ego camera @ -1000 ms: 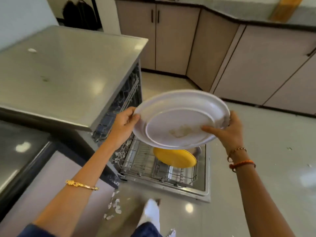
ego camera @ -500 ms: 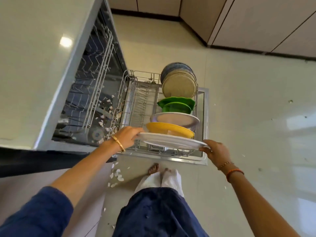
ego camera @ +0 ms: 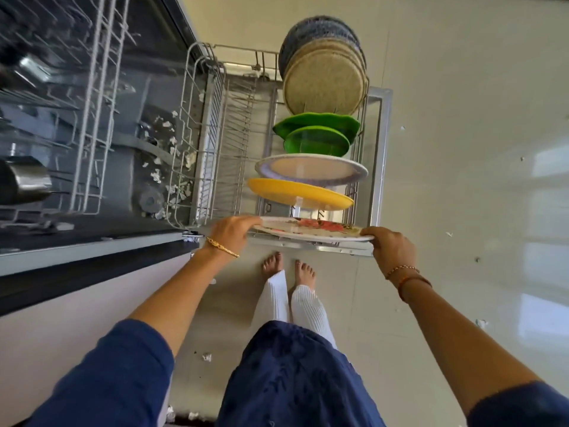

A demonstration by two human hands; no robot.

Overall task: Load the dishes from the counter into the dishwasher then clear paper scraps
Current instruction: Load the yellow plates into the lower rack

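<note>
The scene is seen from one head-worn camera, pointed steeply down over the arms at the pulled-out rack (ego camera: 197, 124), the feet (ego camera: 288, 268) and the floor (ego camera: 462, 149), all viewed from close above.

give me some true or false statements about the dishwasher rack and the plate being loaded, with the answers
1. Both hands hold the patterned plate by its opposite rims. True: the left hand and the right hand each grip one side.
2. The yellow plate is the nearest dish already in the lower rack. True.
3. The green dishes stand in front of the yellow plate. False: they sit farther back, behind the white plate.
4. The dishwasher floor is free of paper. False: paper scraps lie inside the tub.
5. The person wears shoes. False: bare feet show below the rack.
</note>
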